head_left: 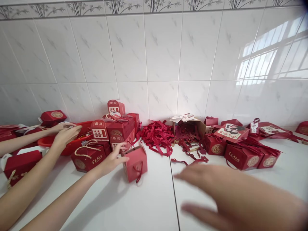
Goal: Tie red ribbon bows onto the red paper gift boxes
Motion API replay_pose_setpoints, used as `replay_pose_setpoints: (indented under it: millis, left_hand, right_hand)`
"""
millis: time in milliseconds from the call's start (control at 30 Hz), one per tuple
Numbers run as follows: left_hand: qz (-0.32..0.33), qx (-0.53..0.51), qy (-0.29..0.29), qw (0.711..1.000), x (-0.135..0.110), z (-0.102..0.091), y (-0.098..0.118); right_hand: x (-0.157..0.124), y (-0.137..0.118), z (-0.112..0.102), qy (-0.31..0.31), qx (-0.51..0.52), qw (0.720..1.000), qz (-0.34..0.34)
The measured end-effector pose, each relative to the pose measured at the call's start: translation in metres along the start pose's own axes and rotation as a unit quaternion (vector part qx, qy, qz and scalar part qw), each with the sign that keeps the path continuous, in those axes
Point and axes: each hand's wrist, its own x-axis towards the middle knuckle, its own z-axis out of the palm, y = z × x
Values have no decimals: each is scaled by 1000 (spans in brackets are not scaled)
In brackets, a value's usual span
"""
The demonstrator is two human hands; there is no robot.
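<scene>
My left hand reaches in from the lower left and grips the upper left edge of a small red gift box, thumb on the near side. The box is slightly tilted, with a dark red ribbon loop on its front. My right hand, blurred, hovers over the table at the lower right. Its fingers are stretched out, the thumb apart, and it holds nothing. Beyond it lie a heap of red ribbons and an open carton with dark red cut-out tags spilling out.
At the left, a co-worker's two hands work over a red basin. Stacked red gift boxes stand against the tiled wall. More ribboned boxes sit at the right. A dark seam runs across the white table.
</scene>
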Motion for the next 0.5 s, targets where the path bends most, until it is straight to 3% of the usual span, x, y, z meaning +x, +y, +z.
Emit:
replay_pose_setpoints:
  millis: [67, 133, 167, 267, 367, 467, 500]
  left_hand:
    - [12, 19, -119, 993, 3, 5, 23]
    - [8, 55, -207, 977, 11, 11, 43]
    - [16, 67, -224, 972, 18, 16, 50]
    - [71, 33, -166, 983, 39, 38, 56]
    - [104, -49, -76, 990, 47, 66, 39]
    - [65, -235, 17, 970, 36, 90, 13]
    - [42, -292, 4, 956, 30, 97, 5]
  right_hand:
    - [24, 26, -18, 96, -46, 992, 62]
    - [55, 58, -20, 106, -20, 991, 81]
    - [73, 75, -14, 111, -8, 989, 101]
    - [119, 123, 32, 99, -26, 979, 174]
    - [146, 154, 90, 89, -44, 978, 185]
    - [156, 166, 132, 64, -56, 983, 165]
    - [158, 168, 140, 60, -59, 984, 159]
